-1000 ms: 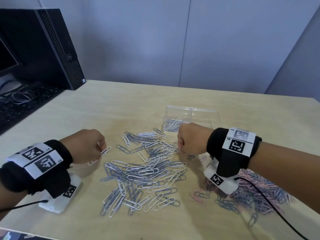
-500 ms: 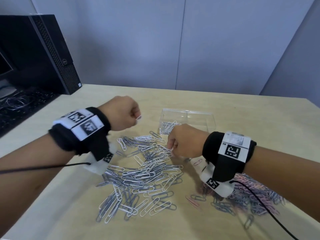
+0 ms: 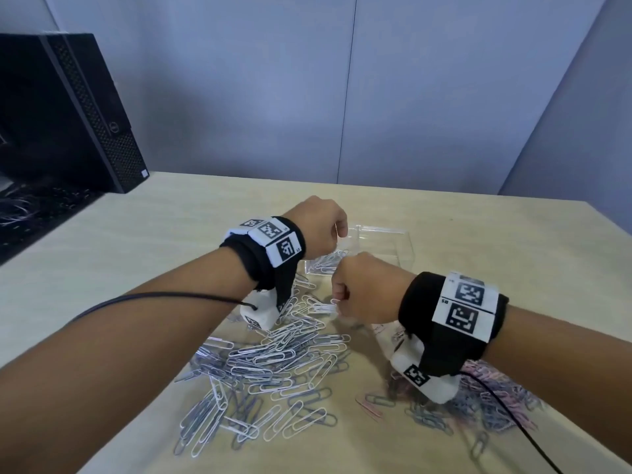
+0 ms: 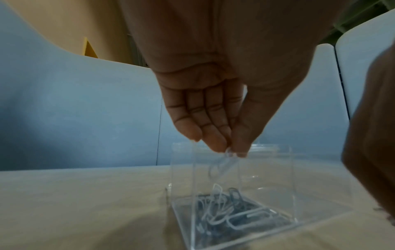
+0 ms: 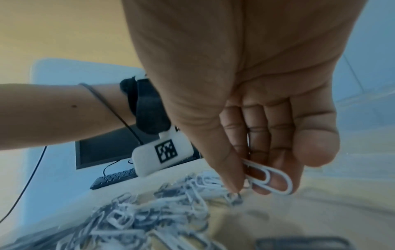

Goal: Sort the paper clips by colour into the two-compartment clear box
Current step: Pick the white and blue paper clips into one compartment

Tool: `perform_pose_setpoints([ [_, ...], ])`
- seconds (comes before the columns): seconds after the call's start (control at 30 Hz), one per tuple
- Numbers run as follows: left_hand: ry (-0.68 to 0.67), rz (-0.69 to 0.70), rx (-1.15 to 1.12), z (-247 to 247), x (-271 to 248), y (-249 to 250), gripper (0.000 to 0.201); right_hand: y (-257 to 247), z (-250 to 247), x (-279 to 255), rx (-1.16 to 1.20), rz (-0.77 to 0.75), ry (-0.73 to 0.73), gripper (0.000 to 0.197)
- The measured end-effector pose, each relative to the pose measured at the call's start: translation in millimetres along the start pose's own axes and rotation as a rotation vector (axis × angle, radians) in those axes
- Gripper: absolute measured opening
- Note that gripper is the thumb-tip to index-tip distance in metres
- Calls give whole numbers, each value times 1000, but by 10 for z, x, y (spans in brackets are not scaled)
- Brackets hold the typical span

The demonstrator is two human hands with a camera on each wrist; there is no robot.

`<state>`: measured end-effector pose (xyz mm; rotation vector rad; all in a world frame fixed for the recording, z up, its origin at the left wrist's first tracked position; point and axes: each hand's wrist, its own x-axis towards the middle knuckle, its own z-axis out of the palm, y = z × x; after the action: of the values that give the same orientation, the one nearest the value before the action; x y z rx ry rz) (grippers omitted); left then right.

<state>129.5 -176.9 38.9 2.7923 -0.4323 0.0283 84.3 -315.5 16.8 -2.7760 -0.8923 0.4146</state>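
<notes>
Left hand (image 3: 319, 227) above the left compartment of the clear two-compartment plastic box (image 3: 393, 234), thumb and fingertips (image 4: 215, 142) pinched together on one pale paper clip (image 4: 222, 165) dangling over the opening. In that compartment, a small heap of white and grey-blue paper clips (image 4: 230, 211); right compartment too unclear to judge. Right hand (image 3: 367, 290) just in front of the box, over the near edge of the loose pile of white and grey-blue paper clips (image 3: 273, 364) on the light wooden table (image 3: 136, 254), thumb and curled fingers (image 5: 275, 152) clamped on white paper clips (image 5: 269, 175). Second spread of pink and grey-blue paper clips (image 3: 496, 401) under the right wrist, on the table's right side. Black computer tower (image 3: 68, 107) at the far left, black keyboard (image 5: 115, 179) beside it, grey partition wall (image 3: 376, 80) behind the table.
</notes>
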Motion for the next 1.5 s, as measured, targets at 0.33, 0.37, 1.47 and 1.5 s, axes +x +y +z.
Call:
perform_pose_setpoints([
  [0.33, 97, -87, -67, -329, -691, -436, 17, 196, -466, 153, 83, 94, 244, 6],
  [0.37, 68, -108, -54, -354, -817, -494, 16, 211, -493, 205, 86, 105, 264, 5],
  [1.47, -300, -249, 33, 8, -2293, -670, 15, -404, 358, -930, -70, -322, -123, 34],
  [1.5, -290, -247, 33, 10, -2289, -674, 13, -422, 368, -928, -85, -345, -101, 33],
])
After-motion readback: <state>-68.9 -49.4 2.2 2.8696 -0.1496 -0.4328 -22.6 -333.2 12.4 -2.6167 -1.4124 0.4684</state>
